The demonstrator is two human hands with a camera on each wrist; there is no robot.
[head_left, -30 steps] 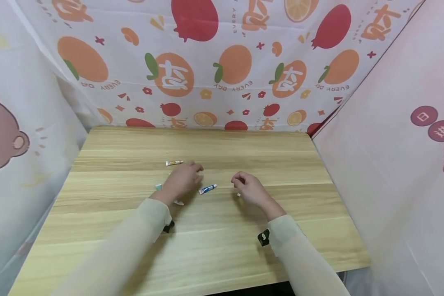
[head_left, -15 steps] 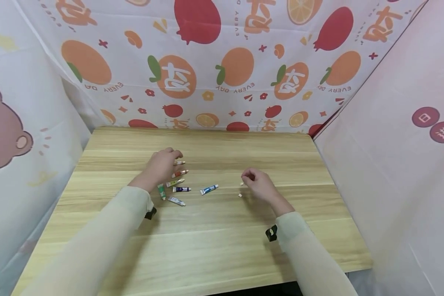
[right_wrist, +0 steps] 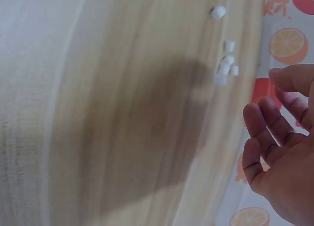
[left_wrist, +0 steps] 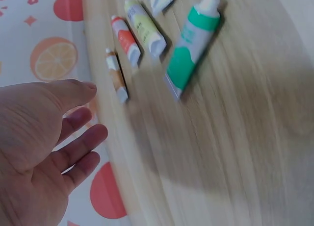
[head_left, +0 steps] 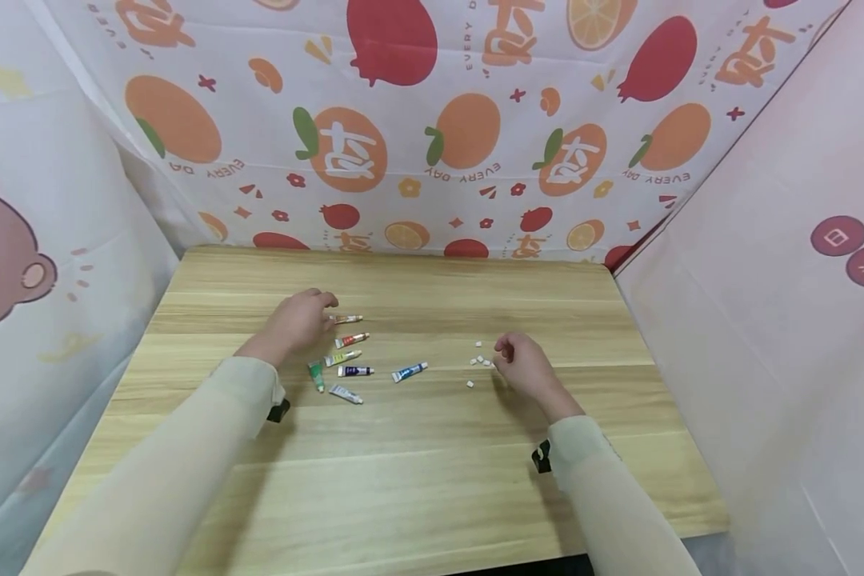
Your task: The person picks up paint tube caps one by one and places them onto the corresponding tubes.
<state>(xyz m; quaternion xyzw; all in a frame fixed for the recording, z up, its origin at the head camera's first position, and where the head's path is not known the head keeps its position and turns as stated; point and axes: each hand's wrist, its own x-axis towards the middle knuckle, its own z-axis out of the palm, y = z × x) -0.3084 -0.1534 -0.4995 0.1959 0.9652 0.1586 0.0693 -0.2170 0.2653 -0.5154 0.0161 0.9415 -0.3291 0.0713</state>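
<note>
Several small paint tubes lie on the wooden table. My left hand [head_left: 298,324] is at the left end of the ochre tube [head_left: 347,319]; its fingers are loosely bent and hold nothing. Towards me lie a red tube [head_left: 351,340], a yellow tube [head_left: 342,358], a dark blue tube [head_left: 356,371], a green tube [left_wrist: 191,47] and a white tube [head_left: 346,394]. A lighter blue tube [head_left: 410,372] lies apart, to their right. My right hand [right_wrist: 282,133], fingers loosely curled around nothing, hovers just right of several small white pieces [right_wrist: 224,64].
The wooden table [head_left: 403,472] meets a fruit-print cloth [head_left: 432,184] at its back edge. White cloth walls [head_left: 770,320] stand at both sides. A lone white piece [head_left: 470,384] lies nearer me than the others.
My left hand has drawn back to the left, uncovering the tubes. My right hand has shifted right, and more white pieces now show beside it.
</note>
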